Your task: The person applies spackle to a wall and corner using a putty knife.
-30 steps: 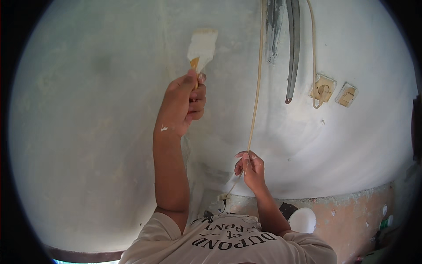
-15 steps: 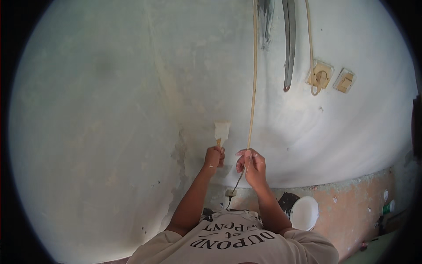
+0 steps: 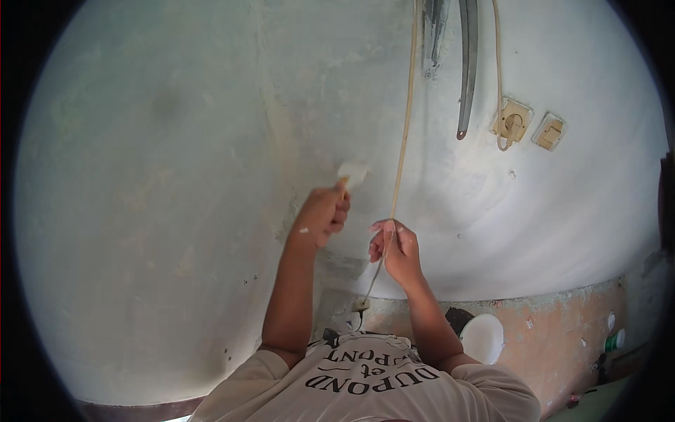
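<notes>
My left hand (image 3: 327, 211) is closed on a paintbrush (image 3: 351, 174) with a yellowish handle and a white head, slightly blurred against the pale, patchy wall (image 3: 169, 211) near its corner. To the right of it, my right hand (image 3: 395, 250) pinches a long beige cable (image 3: 403, 151) that hangs down from above. Below that hand the cable runs to a small pale connector or box (image 3: 361, 304), with a dark lead under it.
A grey metal strip (image 3: 465, 91) hangs on the wall, beside a socket (image 3: 511, 123) with a plugged cord and a switch (image 3: 548, 131). Low right are a peach strip (image 3: 541, 323), a white bucket (image 3: 483, 340) and a green container (image 3: 613, 341).
My left hand with the brush went from high on the wall down beside my right hand, then partly back up. My right hand keeps hold of the cable and sits slightly higher in view.
</notes>
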### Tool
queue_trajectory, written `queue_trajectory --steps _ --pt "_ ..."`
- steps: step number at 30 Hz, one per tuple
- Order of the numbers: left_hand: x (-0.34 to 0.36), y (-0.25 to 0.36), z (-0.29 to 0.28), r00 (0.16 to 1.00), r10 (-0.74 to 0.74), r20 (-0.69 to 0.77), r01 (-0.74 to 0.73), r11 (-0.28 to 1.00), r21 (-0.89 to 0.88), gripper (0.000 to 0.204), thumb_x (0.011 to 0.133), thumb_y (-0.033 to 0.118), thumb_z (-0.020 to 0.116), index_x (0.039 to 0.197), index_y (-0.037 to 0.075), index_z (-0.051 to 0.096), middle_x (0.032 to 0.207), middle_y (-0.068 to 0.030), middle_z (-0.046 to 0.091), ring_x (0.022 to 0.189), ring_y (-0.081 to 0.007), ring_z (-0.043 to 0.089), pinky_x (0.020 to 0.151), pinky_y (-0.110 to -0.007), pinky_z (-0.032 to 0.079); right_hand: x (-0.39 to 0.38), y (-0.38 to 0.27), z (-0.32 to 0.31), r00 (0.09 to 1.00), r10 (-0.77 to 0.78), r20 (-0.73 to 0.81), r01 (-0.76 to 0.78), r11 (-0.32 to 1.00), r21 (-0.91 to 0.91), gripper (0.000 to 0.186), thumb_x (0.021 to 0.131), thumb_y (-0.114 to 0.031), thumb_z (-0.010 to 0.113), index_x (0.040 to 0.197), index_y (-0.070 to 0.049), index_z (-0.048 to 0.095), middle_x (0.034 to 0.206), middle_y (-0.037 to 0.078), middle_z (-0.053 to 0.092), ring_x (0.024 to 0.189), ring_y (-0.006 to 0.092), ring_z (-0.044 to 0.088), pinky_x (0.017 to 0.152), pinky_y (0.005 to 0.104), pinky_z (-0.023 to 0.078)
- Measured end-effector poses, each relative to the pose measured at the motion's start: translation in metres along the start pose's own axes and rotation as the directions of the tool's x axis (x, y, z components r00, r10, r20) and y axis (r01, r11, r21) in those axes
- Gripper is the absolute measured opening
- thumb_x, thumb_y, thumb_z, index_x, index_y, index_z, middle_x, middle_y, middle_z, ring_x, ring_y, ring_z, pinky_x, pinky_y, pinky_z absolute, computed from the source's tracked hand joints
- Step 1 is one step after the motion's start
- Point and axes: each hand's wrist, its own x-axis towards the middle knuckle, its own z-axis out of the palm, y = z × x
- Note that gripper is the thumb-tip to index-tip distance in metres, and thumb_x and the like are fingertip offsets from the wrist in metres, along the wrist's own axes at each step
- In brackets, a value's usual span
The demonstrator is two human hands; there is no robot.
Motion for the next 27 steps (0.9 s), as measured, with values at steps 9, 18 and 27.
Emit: queue_trajectory --steps 9,18,27 --pt "-0.045 0.165 0.062 0.894 0.436 0.098 -0.444 0.893 0.071 0.028 0.103 0.031 0.049 0.091 0.006 0.054 0.064 0.0102 0.033 0.046 0.0016 0.023 0.035 -0.018 0.016 0.038 -0.046 0.005 0.988 -0.151 -0.035 0.151 0.988 -0.015 0.034 0.104 -0.029 0.048 0.099 0.002 0.059 0.068 0.004 0.056 0.061 0.0089 0.056 0.057 0.0254 0.049" --pt "-0.007 0.068 0.021 0.949 0.300 0.103 -0.299 0.954 -0.021 0.032 0.104 0.041 0.045 0.093 0.012 0.052 0.065 0.0082 0.034 0.048 -0.0028 0.025 0.040 -0.020 0.019 0.030 -0.027 0.004 0.953 -0.292 -0.086 0.286 0.956 -0.070 0.017 0.097 -0.006 0.054 0.111 0.005 0.053 0.086 0.010 0.065 0.082 0.0157 0.067 0.080 0.0294 0.055" --pt "-0.020 -0.030 -0.011 0.990 0.140 0.006 -0.137 0.977 -0.162 0.032 0.105 0.039 0.043 0.096 0.010 0.053 0.066 0.0062 0.038 0.049 -0.0042 0.028 0.045 -0.021 0.024 0.030 -0.002 -0.006 0.934 -0.304 -0.189 0.255 0.936 -0.242 0.032 0.089 0.005 0.057 0.120 0.005 0.047 0.100 0.014 0.065 0.095 0.0191 0.067 0.086 0.0311 0.053"
